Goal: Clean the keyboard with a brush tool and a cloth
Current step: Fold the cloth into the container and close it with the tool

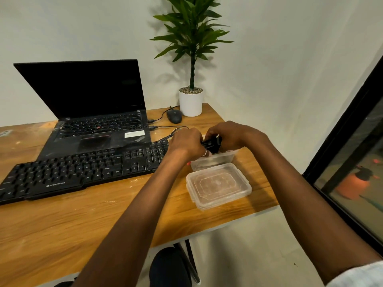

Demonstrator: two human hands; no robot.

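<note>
Wooden tabletop [103,214] against a white wall [62,27], plant [191,38] far, window [352,162] right; I see the keyboard [83,170] lying near left; left hand [186,143] and right hand [232,135] both grip a black tool [211,144], fingers [202,151] curled, over a clear box [215,160].

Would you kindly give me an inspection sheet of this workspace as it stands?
Surface: wooden table, with pale scuffs and dust marks.
Job's things: black keyboard in front of the laptop; black tool, probably the brush, held over the clear container; no cloth seen.
Clutter: container lid flat on the table, nearer the person; mouse; potted plant.
Grippers: left hand and right hand both grip the black tool.
Cables: leads plugged in at the laptop's right side.
Surroundings: white wall; dark-framed window at right.
</note>
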